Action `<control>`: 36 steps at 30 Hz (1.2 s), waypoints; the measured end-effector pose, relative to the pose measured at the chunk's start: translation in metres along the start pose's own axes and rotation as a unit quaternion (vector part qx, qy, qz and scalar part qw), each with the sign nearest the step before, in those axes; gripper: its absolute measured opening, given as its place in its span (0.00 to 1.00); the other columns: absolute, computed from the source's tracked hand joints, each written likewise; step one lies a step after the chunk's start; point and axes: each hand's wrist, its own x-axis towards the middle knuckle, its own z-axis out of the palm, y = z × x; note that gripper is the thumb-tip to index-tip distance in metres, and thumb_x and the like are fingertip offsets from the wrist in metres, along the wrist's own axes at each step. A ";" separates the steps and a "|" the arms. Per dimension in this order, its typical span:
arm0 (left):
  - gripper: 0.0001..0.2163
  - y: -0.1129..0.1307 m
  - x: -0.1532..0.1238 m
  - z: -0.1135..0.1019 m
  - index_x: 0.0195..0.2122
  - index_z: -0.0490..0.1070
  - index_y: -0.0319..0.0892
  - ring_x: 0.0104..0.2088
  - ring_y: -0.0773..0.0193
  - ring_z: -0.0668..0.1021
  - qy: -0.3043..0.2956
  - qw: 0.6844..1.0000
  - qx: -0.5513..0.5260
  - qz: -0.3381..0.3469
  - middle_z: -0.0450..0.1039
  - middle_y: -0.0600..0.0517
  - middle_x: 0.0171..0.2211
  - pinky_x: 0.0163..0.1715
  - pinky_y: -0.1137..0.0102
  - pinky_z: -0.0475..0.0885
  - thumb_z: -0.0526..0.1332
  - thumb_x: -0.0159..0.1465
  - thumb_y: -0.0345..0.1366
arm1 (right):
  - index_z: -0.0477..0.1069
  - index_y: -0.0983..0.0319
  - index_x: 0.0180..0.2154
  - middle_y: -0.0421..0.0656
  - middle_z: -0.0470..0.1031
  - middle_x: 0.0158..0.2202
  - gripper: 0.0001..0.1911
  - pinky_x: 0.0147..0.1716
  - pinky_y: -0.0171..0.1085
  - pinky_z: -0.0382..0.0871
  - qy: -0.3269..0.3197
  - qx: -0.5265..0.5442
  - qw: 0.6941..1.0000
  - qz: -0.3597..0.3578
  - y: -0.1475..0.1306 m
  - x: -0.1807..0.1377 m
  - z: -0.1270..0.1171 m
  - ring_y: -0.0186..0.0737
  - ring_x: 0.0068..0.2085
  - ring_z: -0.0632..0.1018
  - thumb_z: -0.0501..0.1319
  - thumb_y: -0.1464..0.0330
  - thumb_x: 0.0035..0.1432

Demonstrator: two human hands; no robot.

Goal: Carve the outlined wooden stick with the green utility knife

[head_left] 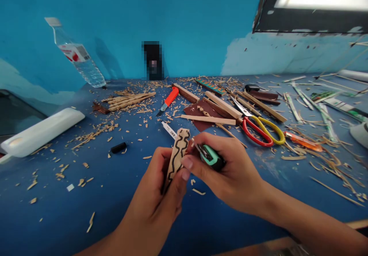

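Observation:
My left hand (161,187) is closed around a flat strip of pale wood (178,152), which stands tilted up with wavy black lines drawn along its face. In my right hand (227,171) is a green and black utility knife (212,157). Its blade lies against the strip's right edge near the top, and my right thumb presses on the wood. Just behind the strip lies a white marker pen (169,129), partly hidden by it. A black pen cap (118,147) rests on the table to the left.
Wood shavings litter the blue table (115,202). Beyond my hands lie an orange cutter (168,100), red-and-yellow scissors (255,127), wood pieces (224,104), sandpaper (198,122) and bundled sticks (129,101). A water bottle (77,56) and a white plastic object (43,131) are at left.

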 end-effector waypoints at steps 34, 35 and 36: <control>0.12 0.010 0.002 0.000 0.46 0.68 0.50 0.33 0.69 0.71 0.015 0.992 0.114 0.056 0.70 0.58 0.34 0.35 0.76 0.73 0.63 0.70 0.50 | 0.62 0.58 0.34 0.37 0.72 0.28 0.04 0.25 0.37 0.53 -0.082 -0.288 0.950 -0.084 0.020 -0.007 0.004 0.36 0.24 0.70 0.58 0.71 0.57; 0.12 0.010 0.002 0.000 0.47 0.67 0.50 0.33 0.68 0.72 0.015 0.992 0.117 0.051 0.71 0.58 0.35 0.36 0.76 0.74 0.62 0.71 0.51 | 0.62 0.58 0.35 0.37 0.73 0.28 0.05 0.25 0.37 0.53 -0.081 -0.290 0.949 -0.088 0.020 -0.007 0.004 0.36 0.24 0.71 0.58 0.71 0.56; 0.12 0.010 0.002 0.001 0.47 0.67 0.50 0.34 0.68 0.73 0.015 0.992 0.118 0.046 0.72 0.57 0.35 0.36 0.75 0.73 0.61 0.71 0.51 | 0.63 0.58 0.35 0.38 0.74 0.28 0.05 0.25 0.37 0.52 -0.079 -0.292 0.949 -0.090 0.019 -0.008 0.004 0.36 0.24 0.71 0.58 0.71 0.56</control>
